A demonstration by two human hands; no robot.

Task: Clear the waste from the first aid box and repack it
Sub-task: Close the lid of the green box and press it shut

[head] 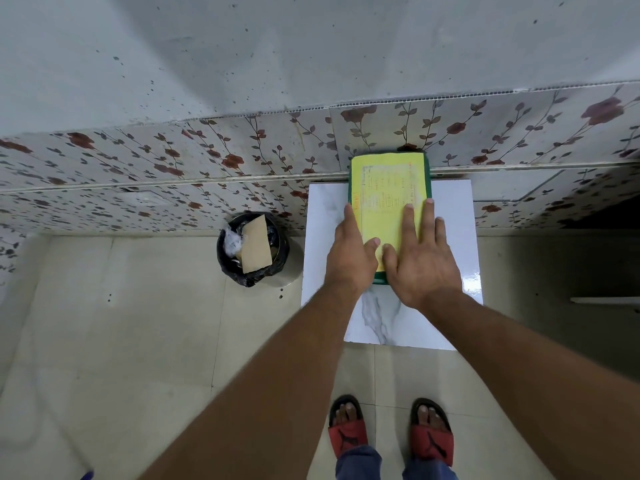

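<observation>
A green first aid box (428,174) with a yellow printed label on its lid lies closed on a small white marble-patterned table (453,216). My left hand (349,251) rests flat on the box's near left edge, fingers apart. Flat on the lid's near right part lies my right hand (420,258), fingers spread over the yellow label. Neither hand holds anything. A black-lined waste bin (277,258) stands on the floor left of the table, holding a brown cardboard piece (256,247) and crumpled clear plastic (231,241).
A floral-tiled wall (173,174) runs behind the table and bin. The floor is beige tile (138,323). My feet in red sandals (391,431) stand just in front of the table. A dark gap opens at the far right.
</observation>
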